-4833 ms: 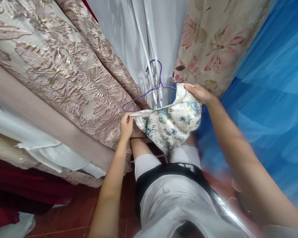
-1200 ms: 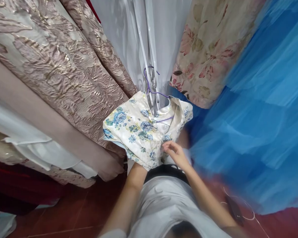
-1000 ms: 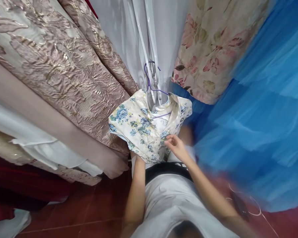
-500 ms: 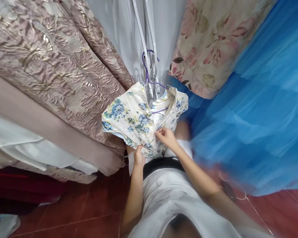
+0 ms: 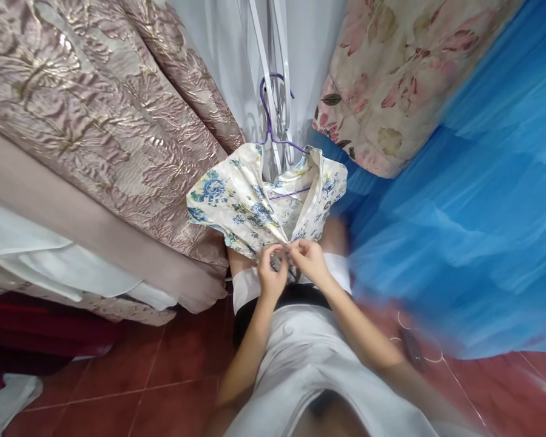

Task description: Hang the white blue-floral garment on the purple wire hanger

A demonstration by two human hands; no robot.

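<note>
Floral blouse (image 5: 236,197) is on a purple hanger (image 5: 269,118), which probably keeps the neckline spread and hands free. Right hand (image 5: 308,261) has a pinch grip at the neckline's bottom; left hand (image 5: 273,273) is just beside, can't tell if it's gripping.

One head-worn camera — facing forward and down, close.

Left hand (image 5: 272,276) and right hand (image 5: 310,261): fingertips close together, pinching the floral garment (image 5: 234,197) at its neckline's base | garment hangs on purple hanger (image 5: 268,118), hook beside white straps (image 5: 259,45) | left: pink brocade (image 5: 104,127) | right: blue fabric (image 5: 464,237) | below: red tiled floor (image 5: 177,364)
</note>
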